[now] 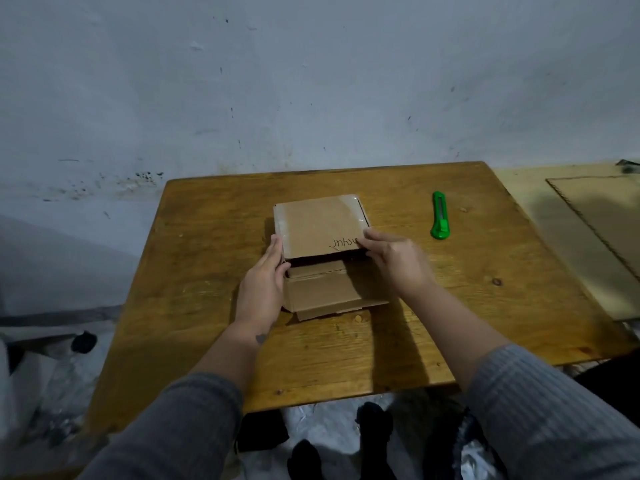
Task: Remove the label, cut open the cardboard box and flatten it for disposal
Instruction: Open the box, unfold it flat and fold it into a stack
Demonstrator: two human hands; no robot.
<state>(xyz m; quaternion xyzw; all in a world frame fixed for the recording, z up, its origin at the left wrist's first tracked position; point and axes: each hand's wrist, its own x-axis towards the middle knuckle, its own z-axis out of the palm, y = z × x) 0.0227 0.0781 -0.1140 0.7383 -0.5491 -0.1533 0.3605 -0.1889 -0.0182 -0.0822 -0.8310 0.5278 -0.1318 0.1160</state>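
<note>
Risk: the small brown cardboard box (318,223), mid-way across the worn wooden table (207,237) with its near flap open, may skid or buckle unevenly if I push lopsidedly. My left hand (263,285) presses flat on its nine-o'clock wall. My right hand (398,261) lays fingers on the top at four o'clock, thumb hidden, so I cannot tell whether it grips. The green plastic utility knife (440,216) lies apart at two o'clock, nothing blocking it.

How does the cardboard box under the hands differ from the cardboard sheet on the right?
The cardboard box stands raised with a flap folded out; the cardboard sheet lies flat. The box bears handwriting and tape; the sheet looks plain. The left hand and right hand touch the box, not the sheet. Both are brown cardboard.
</note>
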